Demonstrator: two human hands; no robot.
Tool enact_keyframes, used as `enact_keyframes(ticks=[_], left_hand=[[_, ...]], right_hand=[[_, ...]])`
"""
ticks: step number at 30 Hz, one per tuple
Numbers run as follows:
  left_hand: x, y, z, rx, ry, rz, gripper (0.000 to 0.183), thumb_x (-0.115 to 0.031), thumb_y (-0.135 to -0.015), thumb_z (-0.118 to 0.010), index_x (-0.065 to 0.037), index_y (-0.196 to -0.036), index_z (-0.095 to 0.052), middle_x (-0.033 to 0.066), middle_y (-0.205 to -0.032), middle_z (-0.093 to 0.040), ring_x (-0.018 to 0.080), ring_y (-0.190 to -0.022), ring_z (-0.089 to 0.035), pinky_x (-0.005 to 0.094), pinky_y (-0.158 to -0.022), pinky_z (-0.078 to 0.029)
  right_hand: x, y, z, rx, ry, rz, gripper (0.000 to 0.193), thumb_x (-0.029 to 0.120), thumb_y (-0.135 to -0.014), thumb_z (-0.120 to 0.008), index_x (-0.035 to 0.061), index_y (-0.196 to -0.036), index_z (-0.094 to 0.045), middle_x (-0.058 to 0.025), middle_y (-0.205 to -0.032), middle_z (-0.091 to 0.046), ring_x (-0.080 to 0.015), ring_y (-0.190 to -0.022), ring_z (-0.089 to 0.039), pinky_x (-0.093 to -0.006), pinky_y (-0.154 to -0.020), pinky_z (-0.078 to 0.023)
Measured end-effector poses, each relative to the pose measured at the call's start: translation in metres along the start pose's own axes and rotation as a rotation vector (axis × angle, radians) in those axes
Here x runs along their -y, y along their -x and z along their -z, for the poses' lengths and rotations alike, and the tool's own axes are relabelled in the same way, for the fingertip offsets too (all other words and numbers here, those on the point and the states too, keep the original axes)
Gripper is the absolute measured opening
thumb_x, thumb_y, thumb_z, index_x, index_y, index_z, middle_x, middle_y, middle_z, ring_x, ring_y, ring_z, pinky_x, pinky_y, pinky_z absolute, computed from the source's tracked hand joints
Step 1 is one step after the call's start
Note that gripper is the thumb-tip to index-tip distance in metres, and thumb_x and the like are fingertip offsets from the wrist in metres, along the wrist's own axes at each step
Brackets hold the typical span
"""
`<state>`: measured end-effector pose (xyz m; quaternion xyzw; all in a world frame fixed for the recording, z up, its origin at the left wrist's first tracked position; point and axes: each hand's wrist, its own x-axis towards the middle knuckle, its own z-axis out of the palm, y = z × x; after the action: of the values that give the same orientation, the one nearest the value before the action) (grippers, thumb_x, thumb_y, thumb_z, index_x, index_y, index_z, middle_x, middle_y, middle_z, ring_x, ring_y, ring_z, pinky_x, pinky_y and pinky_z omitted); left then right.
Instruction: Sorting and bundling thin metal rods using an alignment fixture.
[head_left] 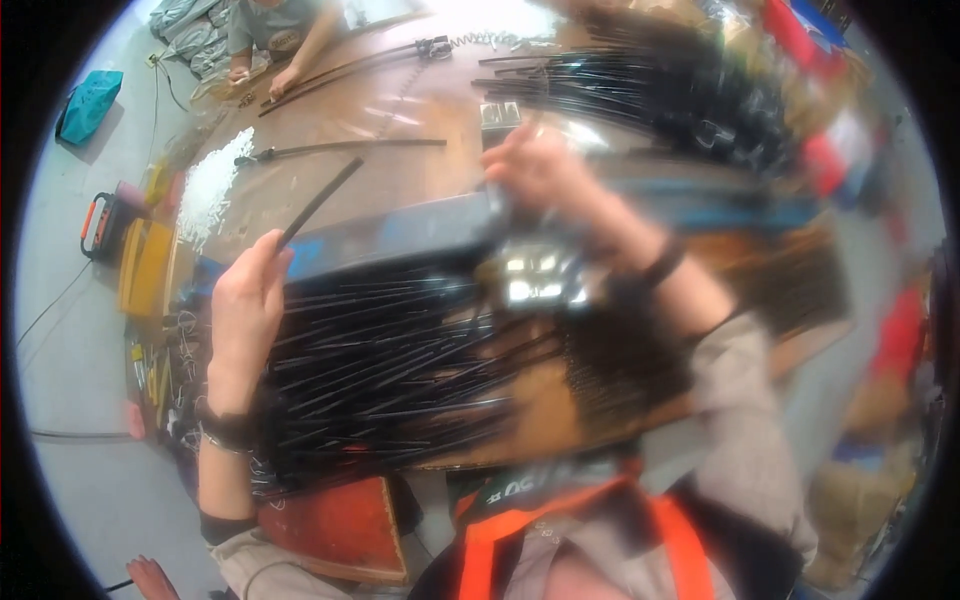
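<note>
My left hand [247,305] is closed round the lower end of a thin black rod [322,202], which slants up and to the right over the table. Motion blurs my right hand [540,170], raised near a small box with pale square tops [500,115]. Its fingers look bent, but whether they hold anything cannot be made out. Below and between my hands lies a wide pile of thin black rods [390,365]. Just under my right hand, shiny metallic blocks [535,277] sit at the pile's right end.
White small pieces [215,190] are heaped at the table's left edge, beside another black rod [350,147]. More black rods [600,85] lie at the back right. Across the table, another person's hands [285,82] work. A yellow box [146,267] stands left; a red-orange panel [335,530] is below.
</note>
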<state>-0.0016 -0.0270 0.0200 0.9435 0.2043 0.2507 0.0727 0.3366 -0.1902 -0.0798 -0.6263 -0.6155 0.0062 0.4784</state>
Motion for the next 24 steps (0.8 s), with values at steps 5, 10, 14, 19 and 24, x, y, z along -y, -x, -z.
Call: enact_keyframes(ticks=[5,10,14,19,24], left_hand=[[-0.007,-0.002,-0.002,0.003,0.041,0.016,0.024,-0.009,-0.093,-0.062,0.002,-0.114,-0.063,0.0235,-0.097,-0.067,0.0336,-0.085,-0.067,0.0364,-0.076,-0.052],[0.001,0.0,0.002,0.03,-0.001,0.049,0.024,-0.01,-0.094,-0.061,0.003,-0.113,-0.063,0.0242,-0.096,-0.067,0.035,-0.085,-0.067,0.0371,-0.075,-0.052],[0.001,0.003,-0.002,0.029,-0.028,0.037,0.023,-0.011,-0.093,-0.063,0.001,-0.113,-0.063,0.0238,-0.094,-0.066,0.0367,-0.083,-0.066,0.0384,-0.073,-0.052],[0.0,0.003,-0.004,0.007,0.035,0.045,0.023,-0.011,-0.093,-0.062,0.001,-0.113,-0.063,0.0228,-0.094,-0.066,0.0379,-0.083,-0.065,0.0389,-0.072,-0.052],[0.007,0.008,0.0,0.055,-0.016,0.092,0.024,-0.011,-0.093,-0.063,0.001,-0.113,-0.063,0.0227,-0.094,-0.066,0.038,-0.083,-0.066,0.0387,-0.072,-0.052]], right_hand=[[0.013,-0.005,-0.004,0.301,0.287,0.042,0.023,0.024,-0.088,-0.069,0.0061,-0.102,-0.074,-0.0145,-0.089,-0.07,-0.0277,-0.081,-0.068,-0.0392,-0.075,-0.055],[0.0,-0.006,0.001,0.08,0.138,-0.014,0.022,0.023,-0.089,-0.067,0.0062,-0.102,-0.073,-0.0139,-0.087,-0.07,-0.0275,-0.081,-0.068,-0.0403,-0.075,-0.054],[-0.003,-0.001,0.001,-0.027,0.083,0.109,0.017,0.025,-0.086,-0.073,0.0093,-0.091,-0.075,-0.0125,-0.081,-0.062,-0.0282,-0.073,-0.06,-0.0393,-0.069,-0.048],[-0.006,-0.003,-0.006,0.004,0.082,0.122,0.016,0.023,-0.085,-0.073,0.0092,-0.091,-0.075,-0.0132,-0.08,-0.061,-0.028,-0.072,-0.06,-0.0395,-0.067,-0.048],[0.003,-0.005,0.002,-0.034,0.074,0.112,0.017,0.024,-0.084,-0.074,0.0095,-0.091,-0.075,-0.0134,-0.079,-0.061,-0.0283,-0.073,-0.06,-0.0403,-0.067,-0.049]])
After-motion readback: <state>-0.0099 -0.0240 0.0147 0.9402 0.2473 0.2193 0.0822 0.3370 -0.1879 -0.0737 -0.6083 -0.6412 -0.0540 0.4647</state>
